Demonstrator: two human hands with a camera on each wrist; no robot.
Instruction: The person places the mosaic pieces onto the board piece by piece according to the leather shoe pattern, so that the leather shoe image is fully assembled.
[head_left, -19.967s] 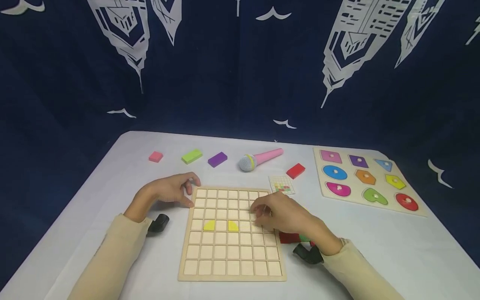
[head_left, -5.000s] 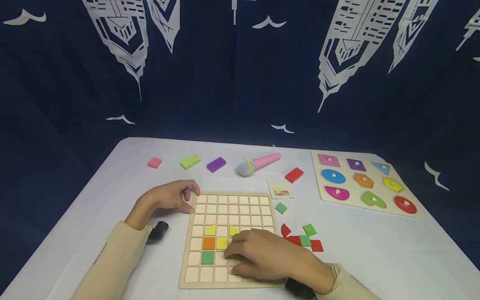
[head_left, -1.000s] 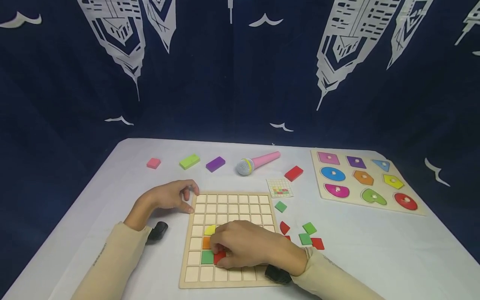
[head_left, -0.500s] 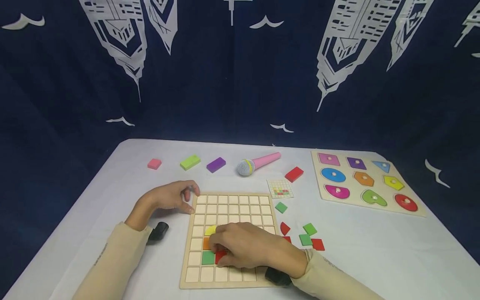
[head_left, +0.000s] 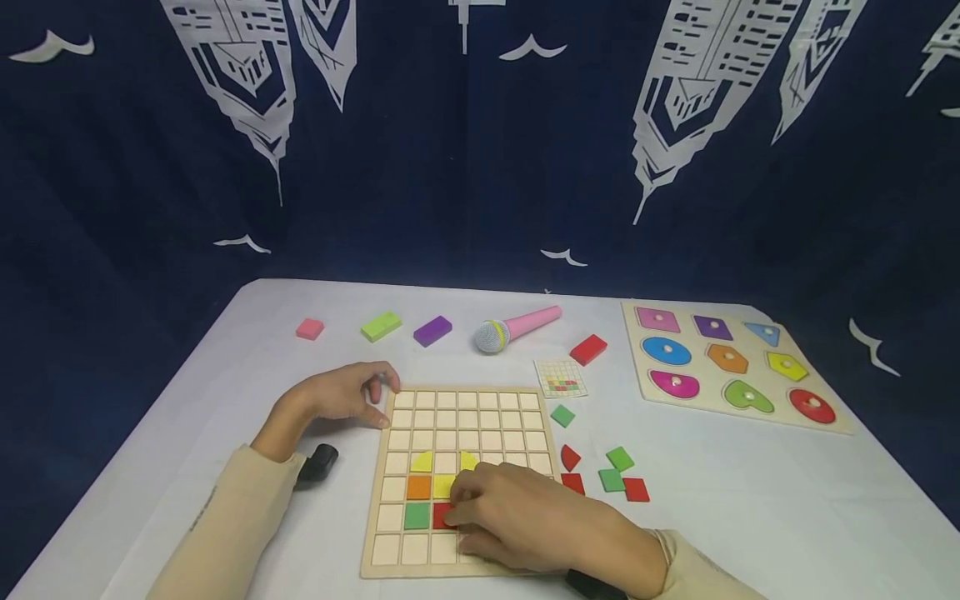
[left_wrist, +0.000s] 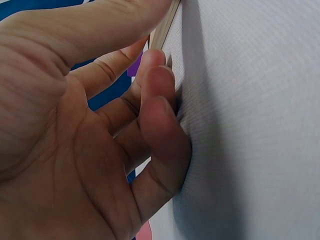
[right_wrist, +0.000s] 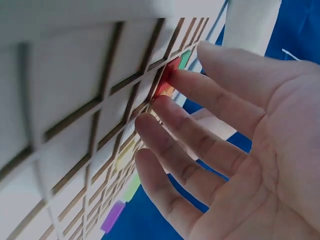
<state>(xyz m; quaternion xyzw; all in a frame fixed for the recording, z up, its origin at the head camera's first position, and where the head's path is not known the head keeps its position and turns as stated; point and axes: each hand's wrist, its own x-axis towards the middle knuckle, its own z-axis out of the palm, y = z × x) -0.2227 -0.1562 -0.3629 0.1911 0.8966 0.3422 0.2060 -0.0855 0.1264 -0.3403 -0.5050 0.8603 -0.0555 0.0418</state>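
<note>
A square wooden grid board point(head_left: 408, 572) lies in front of me. My left hand point(head_left: 341, 393) holds its far left corner, index finger and thumb bent around the edge. The left wrist view shows the other fingers of the left hand point(left_wrist: 120, 120) curled by the cloth. My right hand point(head_left: 536, 517) is low over the board's right half, its index fingertip touching a red square tile point(head_left: 441, 517) that sits in a cell. Beside that tile is a green tile point(head_left: 417, 516); above are an orange tile point(head_left: 419, 487), a yellow tile point(head_left: 442, 486) and two yellow quarter-round tiles point(head_left: 422, 462).
Loose red and green tiles point(head_left: 611, 480) lie right of the board, near a small pattern card point(head_left: 561, 378). Farther back are a pink toy microphone point(head_left: 517, 327), a red block point(head_left: 588, 350), a purple block point(head_left: 432, 331), a green block point(head_left: 381, 327) and a knobbed shape puzzle point(head_left: 757, 417).
Since five seconds ago a red tile has come from the loose pile into the cell beside the green one. In the last half second my right hand drew back rightward; my left stayed put.
</note>
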